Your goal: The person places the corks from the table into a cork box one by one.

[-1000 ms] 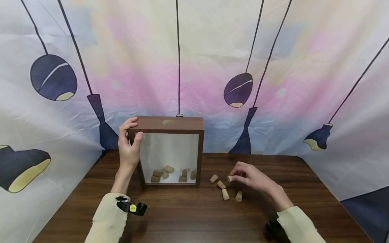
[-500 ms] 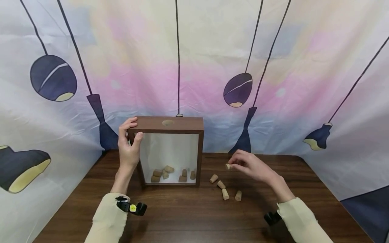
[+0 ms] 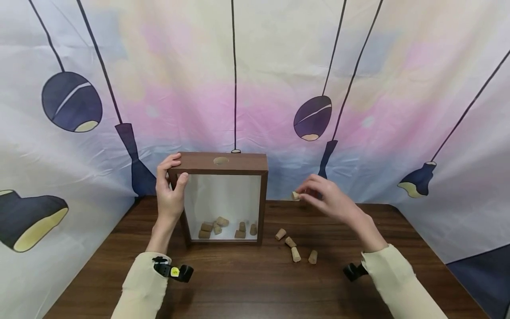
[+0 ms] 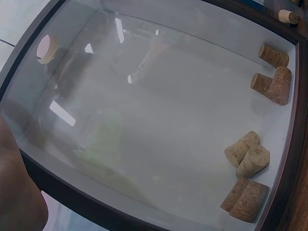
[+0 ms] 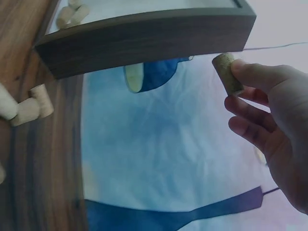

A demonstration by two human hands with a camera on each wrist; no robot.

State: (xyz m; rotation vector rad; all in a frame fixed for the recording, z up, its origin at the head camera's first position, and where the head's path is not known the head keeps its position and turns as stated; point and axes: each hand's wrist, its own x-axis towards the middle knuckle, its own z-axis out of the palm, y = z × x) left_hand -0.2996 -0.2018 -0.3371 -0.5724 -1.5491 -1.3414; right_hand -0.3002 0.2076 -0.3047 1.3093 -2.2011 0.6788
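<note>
One cork [image 3: 295, 195] pinched in right hand [image 3: 324, 199], raised right of box [image 3: 221, 197]. Left hand [image 3: 169, 195] gripped box's top left corner. Four corks [image 3: 295, 249] lay on table [image 3: 247, 283]. Carrying step; next likely needs lining cork over top hole [image 3: 220, 161].

A dark brown wooden frame box [image 3: 218, 197] is standing upright on the table, near the back edge. It is having a clear glass front and a white inside, and a round hole [image 3: 221, 160] is showing in the middle of its top side. The left hand [image 3: 169, 190] is gripping its upper left corner, thumb on the front. Several tan corks [image 3: 223, 228] are lying in a loose heap on the bottom inside the box. The right hand [image 3: 326, 200] is pinching one cork [image 3: 295, 195] at its fingertips, in the air to the right of the box, below the level of its top. Four loose corks [image 3: 295, 248] are lying on the table just right of the box.
</note>
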